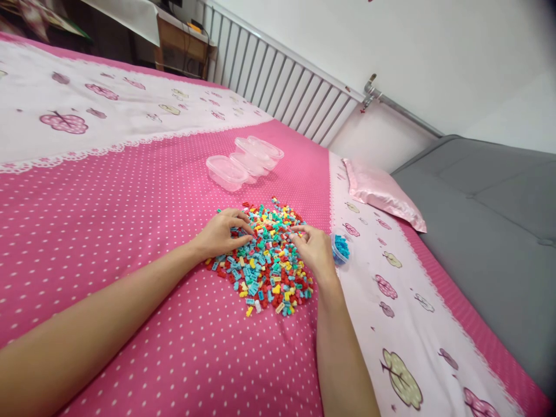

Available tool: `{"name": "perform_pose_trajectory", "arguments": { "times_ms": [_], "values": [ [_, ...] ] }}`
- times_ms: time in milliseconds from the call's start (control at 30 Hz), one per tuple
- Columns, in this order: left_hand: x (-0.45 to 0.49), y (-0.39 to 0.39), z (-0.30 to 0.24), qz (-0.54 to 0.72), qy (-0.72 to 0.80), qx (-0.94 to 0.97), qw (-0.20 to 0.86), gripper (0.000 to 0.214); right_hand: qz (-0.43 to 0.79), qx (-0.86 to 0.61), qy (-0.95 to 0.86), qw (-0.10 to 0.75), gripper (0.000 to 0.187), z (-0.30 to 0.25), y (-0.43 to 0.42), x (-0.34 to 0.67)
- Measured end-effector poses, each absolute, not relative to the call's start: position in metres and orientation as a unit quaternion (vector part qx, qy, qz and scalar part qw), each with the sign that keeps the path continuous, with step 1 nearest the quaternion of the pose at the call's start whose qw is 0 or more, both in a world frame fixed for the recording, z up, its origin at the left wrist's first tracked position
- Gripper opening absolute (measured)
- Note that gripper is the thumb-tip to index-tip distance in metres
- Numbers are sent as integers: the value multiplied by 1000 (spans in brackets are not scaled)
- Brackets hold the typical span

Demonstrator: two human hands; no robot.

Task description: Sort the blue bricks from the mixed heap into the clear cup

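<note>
A heap of small building bricks (273, 260) in turquoise, red, yellow, green and white lies on the pink polka-dot bedspread. My left hand (223, 233) rests palm down at the heap's left edge, its thumb and fingers apart over the bricks. Across from it, my right hand (313, 250) reaches onto the right side of the heap. Its thumb and index finger are slightly apart among the bricks, and no held brick can be made out. Just right of that wrist stands a small clear tub (341, 250) with blue bricks in it, partly hidden by the hand.
Several clear plastic containers (245, 162) stand clustered beyond the heap. A pink satin pillow (382, 194) lies to the right, by the grey padded headboard (486, 231). White metal railing (278, 69) runs along the bed's far side. A wooden desk (182, 43) stands at the far left.
</note>
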State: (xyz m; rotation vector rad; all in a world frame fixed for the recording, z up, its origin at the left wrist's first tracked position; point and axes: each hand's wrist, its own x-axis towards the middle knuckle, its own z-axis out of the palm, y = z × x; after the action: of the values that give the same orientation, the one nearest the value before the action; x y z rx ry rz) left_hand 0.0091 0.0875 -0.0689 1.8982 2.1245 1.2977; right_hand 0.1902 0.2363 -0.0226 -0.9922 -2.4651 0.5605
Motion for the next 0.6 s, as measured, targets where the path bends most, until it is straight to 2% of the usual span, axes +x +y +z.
{"name": "perform_pose_trajectory", "arguments": {
  "times_ms": [133,267,433,600],
  "values": [
    [8,89,-70,426,680,596,13,20,226,-339,-888,214,27,-21,231,188],
    [8,90,-69,448,663,599,15,21,305,-299,-881,205,28,-23,226,185],
    [11,91,-66,508,643,573,13,21,472,-220,-840,151,33,-27,215,178],
    [17,90,-61,549,615,566,20,21,660,-224,-715,58,31,-23,199,173]
  ]
}}
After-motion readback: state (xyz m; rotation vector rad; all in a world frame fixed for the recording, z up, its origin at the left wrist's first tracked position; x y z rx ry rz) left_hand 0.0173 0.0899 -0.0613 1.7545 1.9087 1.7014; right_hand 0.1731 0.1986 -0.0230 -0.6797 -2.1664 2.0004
